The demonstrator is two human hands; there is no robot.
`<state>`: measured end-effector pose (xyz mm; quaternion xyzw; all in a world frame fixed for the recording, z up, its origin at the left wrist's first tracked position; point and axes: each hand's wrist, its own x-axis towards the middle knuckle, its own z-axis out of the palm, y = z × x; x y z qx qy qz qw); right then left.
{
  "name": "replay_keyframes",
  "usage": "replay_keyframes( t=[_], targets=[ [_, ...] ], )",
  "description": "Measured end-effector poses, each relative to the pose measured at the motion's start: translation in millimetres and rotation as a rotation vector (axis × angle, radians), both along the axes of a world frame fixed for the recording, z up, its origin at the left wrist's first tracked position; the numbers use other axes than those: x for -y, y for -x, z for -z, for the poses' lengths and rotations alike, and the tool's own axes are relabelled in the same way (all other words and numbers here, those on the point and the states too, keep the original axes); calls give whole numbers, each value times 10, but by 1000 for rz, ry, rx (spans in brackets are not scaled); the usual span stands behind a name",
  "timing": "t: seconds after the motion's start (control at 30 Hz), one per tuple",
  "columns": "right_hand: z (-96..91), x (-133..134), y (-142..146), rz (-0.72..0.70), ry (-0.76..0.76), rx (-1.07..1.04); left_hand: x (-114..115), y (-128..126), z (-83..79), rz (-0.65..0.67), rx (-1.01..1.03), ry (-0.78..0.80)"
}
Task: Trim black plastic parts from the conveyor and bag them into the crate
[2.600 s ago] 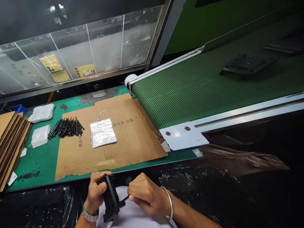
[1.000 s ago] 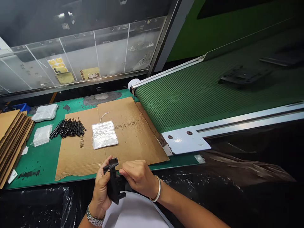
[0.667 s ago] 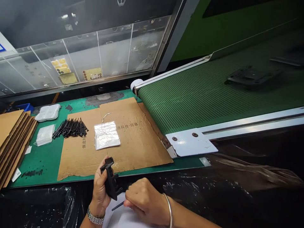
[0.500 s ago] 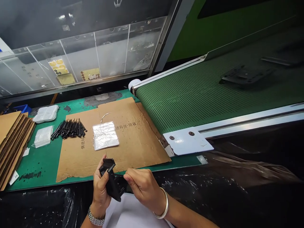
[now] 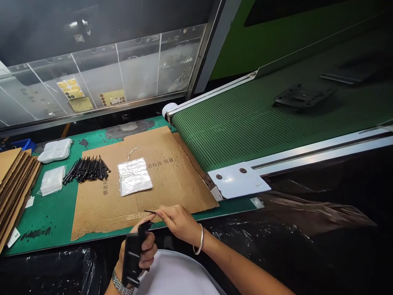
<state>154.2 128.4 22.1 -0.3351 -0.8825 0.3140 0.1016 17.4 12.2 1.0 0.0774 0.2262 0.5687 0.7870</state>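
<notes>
Left hand (image 5: 139, 250): fingers clenched around a black moulded plastic part (image 5: 132, 258), held upright over the mat's front edge. Right hand (image 5: 178, 223): thumb and forefinger pinch a thin black pin (image 5: 150, 212), its tip just beside the part's upper end, not touching. Both hands are near a corrugated cardboard sheet (image 5: 181, 192) lying on a green work mat (image 5: 52, 217). On the sheet: a loose pile of black pins (image 5: 87, 170) and a clear bag with foil-like contents (image 5: 134, 176). Green conveyor belt (image 5: 233, 131) lies beyond.
</notes>
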Motion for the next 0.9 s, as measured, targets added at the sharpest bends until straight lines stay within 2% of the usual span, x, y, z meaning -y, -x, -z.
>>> replay_keyframes(
  t=[0.07, 0.2, 0.33, 0.43, 0.53, 0.67, 0.77, 0.83, 0.9],
  targets=[
    [178, -103, 39, 82, 29, 121, 11, -8, -32, -24, 105, 67],
    [643, -298, 111, 205, -30, 381, 42, -56, -118, -186, 348, 202],
    [1037, -415, 149, 276, -67, 444, 55, -80, -152, -192, 433, 243],
    [1165, -458, 155, 319, -90, 437, 52, -76, -159, -175, 401, 225],
    [1149, -462, 145, 330, -87, 384, 38, -69, -166, -146, 412, 199],
    [940, -376, 88, 284, -32, 259, 2, -69, -175, -84, 527, 214],
    [680, -242, -15, 242, 137, -8, -29, -89, -174, -52, 493, 265],
    [499, -138, -107, 244, 296, -228, -51, -117, -156, -27, 427, 306],
    [348, -38, -201, 265, 402, -362, -83, -157, -112, 7, 348, 340]
  ],
)
